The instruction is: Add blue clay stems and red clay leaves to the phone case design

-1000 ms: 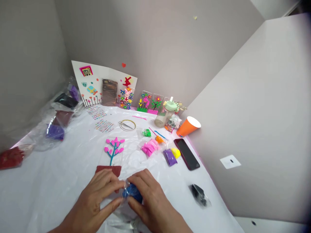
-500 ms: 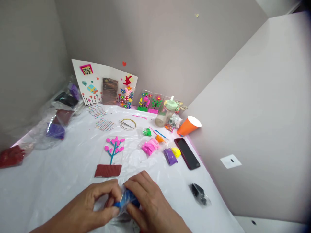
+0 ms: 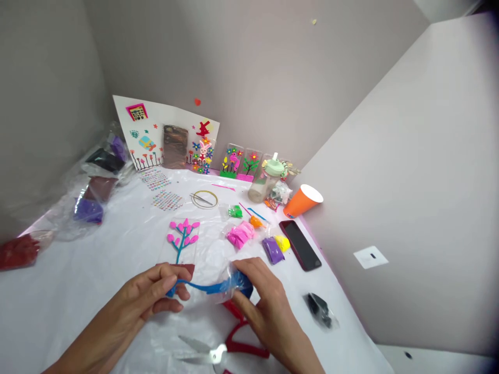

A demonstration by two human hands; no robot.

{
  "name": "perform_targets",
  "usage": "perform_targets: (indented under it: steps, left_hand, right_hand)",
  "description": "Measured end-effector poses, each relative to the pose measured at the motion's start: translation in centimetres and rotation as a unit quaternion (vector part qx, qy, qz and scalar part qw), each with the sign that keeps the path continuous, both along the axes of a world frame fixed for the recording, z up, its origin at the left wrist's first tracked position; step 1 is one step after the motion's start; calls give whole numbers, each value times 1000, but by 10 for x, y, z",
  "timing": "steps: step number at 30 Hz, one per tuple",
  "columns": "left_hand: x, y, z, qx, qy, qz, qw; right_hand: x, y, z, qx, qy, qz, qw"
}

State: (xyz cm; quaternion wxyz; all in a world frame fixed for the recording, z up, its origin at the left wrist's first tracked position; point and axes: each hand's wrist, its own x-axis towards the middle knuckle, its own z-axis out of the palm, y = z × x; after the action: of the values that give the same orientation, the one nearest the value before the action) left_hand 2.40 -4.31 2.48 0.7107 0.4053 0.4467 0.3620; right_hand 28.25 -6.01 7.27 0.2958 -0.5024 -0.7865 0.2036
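Between my hands a strand of blue modelling clay [image 3: 202, 286] stretches out of a clear plastic packet [image 3: 231, 280]. My left hand [image 3: 154, 293] pinches the strand's free end. On the other side, my right hand [image 3: 265, 301] grips the packet with the rest of the blue clay in it. Red-handled scissors [image 3: 216, 354] lie with their blades apart on the table below my hands. Just beyond my left hand is a clear panel bearing a clay tree [image 3: 182, 241] with pink buds and a blue stem; my fingers cover most of its brown base.
Packets of pink clay [image 3: 240, 235], purple clay [image 3: 273, 250] and black clay [image 3: 320, 310] lie to the right, near a phone [image 3: 300, 245] and an orange cup [image 3: 304, 201]. Bagged clay [image 3: 89, 209] sits at left. Decorated panels [image 3: 232, 160] and a bottle [image 3: 267, 179] stand along the wall.
My hands have moved apart, drawing the blue clay into a strand out of the packet. Both are higher in view, the right one shifted right, and the scissors beneath now show.
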Motion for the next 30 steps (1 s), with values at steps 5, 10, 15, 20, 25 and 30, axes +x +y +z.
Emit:
perform_targets:
  steps: [5, 10, 15, 20, 25, 30]
  left_hand:
    - [2, -1, 0, 31, -2, 16, 999]
    - [6, -6, -8, 126, 63, -46, 989]
    - [13, -10, -17, 138, 86, -100, 982]
    - [13, -9, -12, 219, 163, -34, 961]
    - [10, -8, -12, 277, 211, -45, 936]
    - [9, -10, -13, 385, 210, -72, 896]
  right_hand:
    - [-14, -3, 1, -36, -10, 31, 999]
    - [-20, -4, -3, -15, -19, 27, 999]
    - [-25, -5, -10, 6, -48, 40, 998]
    - [-27, -6, -13, 6, -65, 48, 997]
    - [-28, -7, -9, -32, -65, 48, 996]
    - [-32, -10, -6, -43, -77, 70, 994]
